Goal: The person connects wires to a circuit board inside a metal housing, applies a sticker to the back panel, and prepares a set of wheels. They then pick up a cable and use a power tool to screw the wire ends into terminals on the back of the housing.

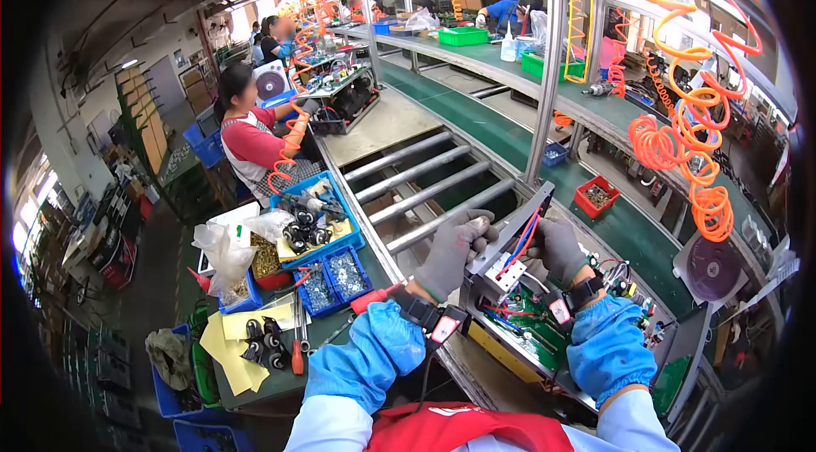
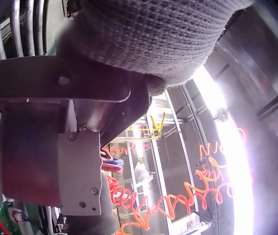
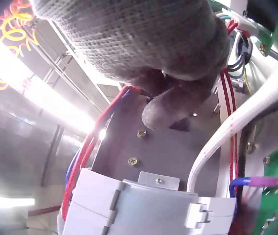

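On the left, blue bins (image 1: 326,308) of small hardware stand on a tabletop (image 1: 280,387). The gloved left hand (image 1: 456,252) has its fingers curled tight on the left side of a gray metal panel (image 1: 512,231). Tilted above green circuit boards (image 1: 539,343), the panel runs lengthwise from its near, lower-left end, beside a white block (image 1: 508,279), away to the upper right. Red and blue wires (image 1: 525,241) follow its face. The gloved right hand (image 1: 561,255) grips the right side, fingers bent closed.

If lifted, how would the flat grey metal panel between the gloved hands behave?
The panel is probably stiff: its face looks flat. The rounded grey component with white ends, apparently fixed near one end, may tip it that way. The thin red and blue wires look floppy and might snag.
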The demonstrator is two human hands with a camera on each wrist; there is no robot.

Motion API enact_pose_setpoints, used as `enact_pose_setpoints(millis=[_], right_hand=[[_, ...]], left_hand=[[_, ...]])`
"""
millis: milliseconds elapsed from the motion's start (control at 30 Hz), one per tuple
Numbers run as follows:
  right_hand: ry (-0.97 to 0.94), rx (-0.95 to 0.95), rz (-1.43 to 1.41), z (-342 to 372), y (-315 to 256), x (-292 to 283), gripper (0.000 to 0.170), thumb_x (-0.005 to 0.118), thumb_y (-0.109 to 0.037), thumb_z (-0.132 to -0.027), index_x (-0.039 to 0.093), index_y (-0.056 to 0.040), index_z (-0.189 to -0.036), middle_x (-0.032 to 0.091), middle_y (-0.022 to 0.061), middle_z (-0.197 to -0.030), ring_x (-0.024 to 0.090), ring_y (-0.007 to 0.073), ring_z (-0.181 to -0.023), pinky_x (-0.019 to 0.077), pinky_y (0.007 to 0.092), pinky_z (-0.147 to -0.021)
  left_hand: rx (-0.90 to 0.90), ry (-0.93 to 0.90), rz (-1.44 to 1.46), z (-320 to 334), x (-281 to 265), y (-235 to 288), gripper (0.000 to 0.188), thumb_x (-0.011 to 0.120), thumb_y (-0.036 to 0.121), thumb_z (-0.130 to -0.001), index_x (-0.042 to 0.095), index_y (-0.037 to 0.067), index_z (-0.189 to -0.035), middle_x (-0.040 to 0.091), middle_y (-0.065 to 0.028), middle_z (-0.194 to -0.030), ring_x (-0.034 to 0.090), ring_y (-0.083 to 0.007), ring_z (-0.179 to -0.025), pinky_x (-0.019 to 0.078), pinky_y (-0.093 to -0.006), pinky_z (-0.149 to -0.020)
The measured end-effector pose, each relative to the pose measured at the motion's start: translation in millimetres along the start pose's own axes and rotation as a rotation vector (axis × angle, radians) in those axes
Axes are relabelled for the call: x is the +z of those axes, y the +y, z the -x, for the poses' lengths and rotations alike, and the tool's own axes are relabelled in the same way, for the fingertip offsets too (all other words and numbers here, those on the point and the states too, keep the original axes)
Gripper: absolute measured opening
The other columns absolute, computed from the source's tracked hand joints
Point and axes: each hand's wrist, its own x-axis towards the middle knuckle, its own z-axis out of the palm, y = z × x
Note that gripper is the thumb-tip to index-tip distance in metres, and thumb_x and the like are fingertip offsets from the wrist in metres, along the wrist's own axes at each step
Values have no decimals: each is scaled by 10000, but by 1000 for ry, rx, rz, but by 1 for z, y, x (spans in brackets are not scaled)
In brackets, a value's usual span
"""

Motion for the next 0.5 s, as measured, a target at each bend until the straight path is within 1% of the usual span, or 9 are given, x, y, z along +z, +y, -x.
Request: enact_pose_setpoints(millis=[133,233,333,367,433,467,500], right_hand=[[-39,70,-129,6,-5,6,226,533,-232,-981,660,-45,-969,687,77,-785,631,162,-574,495,273,-484],[-81,61,-70,0,1,-1,235,524,-244,-983,658,-53,-957,686,63,-777,620,157,-549,480,270,-456],[54,41,29,7,-2,7,235,524,-251,-985,652,-58,-943,683,63,-775,604,152,-519,460,272,-420],[44,20,9,3,2,4,236,527,-250,-994,638,-45,-957,685,71,-779,606,156,-510,469,271,-409],[73,-1,-9,9,0,9,224,526,-233,-998,629,-34,-985,688,77,-792,620,158,-528,493,266,-426],[86,-16,-21,10,-2,10,220,526,-225,-1000,624,-29,-999,690,80,-798,627,159,-538,505,264,-435],[80,-50,-82,4,5,7,212,533,-185,-999,611,7,-1042,695,97,-836,662,176,-597,543,263,-474]], left_hand=[[-27,15,38,-5,-1,-4,277,542,152,-970,577,-28,-1177,659,-58,-853,507,-22,-596,381,-149,-495],[-30,12,54,-4,-2,-4,274,548,147,-964,581,-27,-1172,662,-65,-855,509,-25,-600,385,-152,-496],[-28,24,35,-3,0,-4,293,547,155,-960,579,-31,-1184,665,-68,-866,503,-23,-604,380,-145,-502],[-24,22,24,-3,0,-3,300,545,158,-959,577,-33,-1188,666,-68,-870,503,-22,-605,380,-144,-503],[-23,27,7,-1,1,1,321,538,164,-957,574,-38,-1204,661,-60,-878,499,-15,-621,378,-139,-506],[-25,30,16,0,2,3,302,544,161,-959,583,-27,-1192,661,-46,-868,498,-7,-617,374,-135,-498],[-27,33,25,2,3,4,283,550,158,-960,593,-16,-1179,661,-32,-857,498,1,-613,369,-131,-491]])
